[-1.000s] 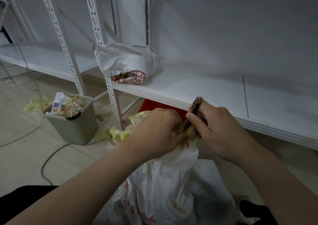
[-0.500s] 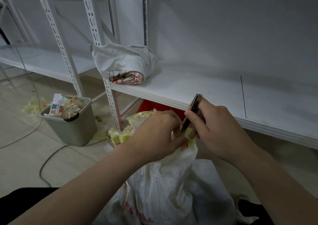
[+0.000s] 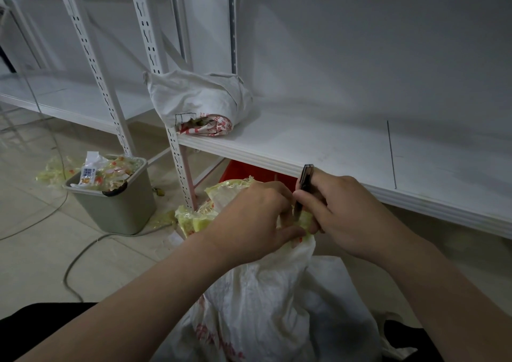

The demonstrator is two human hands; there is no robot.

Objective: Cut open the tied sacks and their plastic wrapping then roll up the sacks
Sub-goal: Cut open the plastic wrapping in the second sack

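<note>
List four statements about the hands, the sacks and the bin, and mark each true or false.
1. The right hand grips a dark cutter at the bunched top of the sack. True.
2. The left hand rests idle on the floor. False: it grips the sack's top.
3. A rolled sack lies on the shelf. True.
4. The bin is empty. False: plastic wrapping fills it.

The person's left forearm (image 3: 144,306) and right forearm (image 3: 443,292) were bare to the wrist, and the left hand (image 3: 249,220) and right hand (image 3: 349,217) were bare too. Black cloth (image 3: 38,331) showed low at the left and again low at the right, seemingly over the legs; I couldn't tell which garment.
</note>
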